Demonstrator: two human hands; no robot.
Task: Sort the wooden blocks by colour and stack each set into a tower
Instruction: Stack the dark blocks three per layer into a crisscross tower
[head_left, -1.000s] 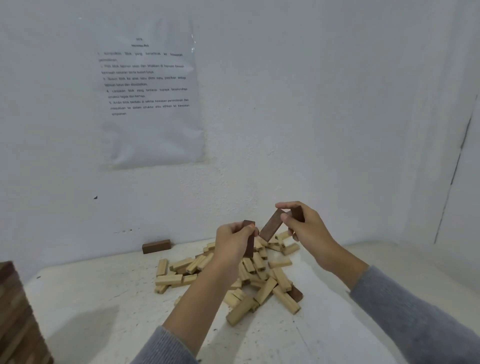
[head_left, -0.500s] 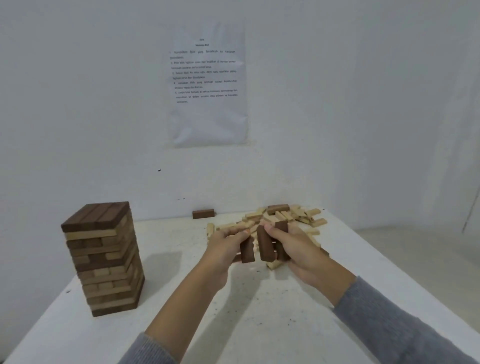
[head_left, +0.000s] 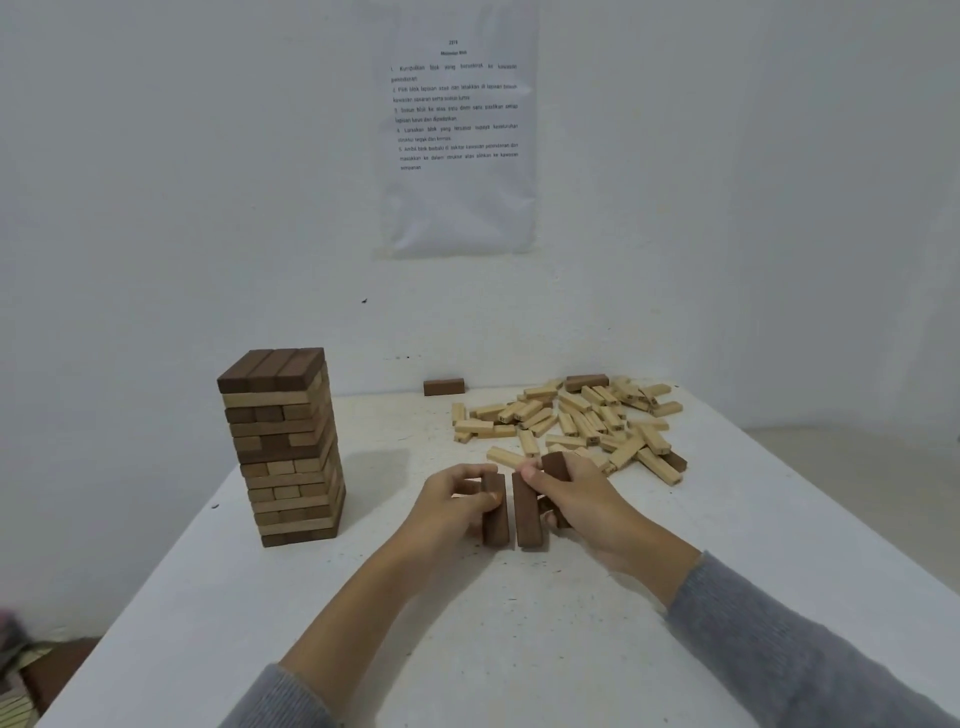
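My left hand (head_left: 453, 501) grips a dark brown block (head_left: 494, 512) standing on end on the white table (head_left: 519, 634). Beside it my right hand (head_left: 582, 496) holds two more dark blocks, one (head_left: 527, 514) upright on the table and one (head_left: 555, 465) behind my fingers. A narrow gap separates the left and right blocks. A tower (head_left: 283, 444) of mixed dark and light blocks stands to the left. A pile of light wooden blocks (head_left: 576, 423) lies at the back right, with a dark block (head_left: 586, 382) on its far edge.
A single dark block (head_left: 442, 387) lies against the wall at the back of the table. A printed sheet (head_left: 457, 135) hangs on the white wall. The table's right edge drops to the floor (head_left: 857, 467). Some clutter lies on the floor at bottom left.
Both hands came down from above the pile, carrying the dark blocks to the table in front of me. The view swung left, bringing the mixed tower into sight.
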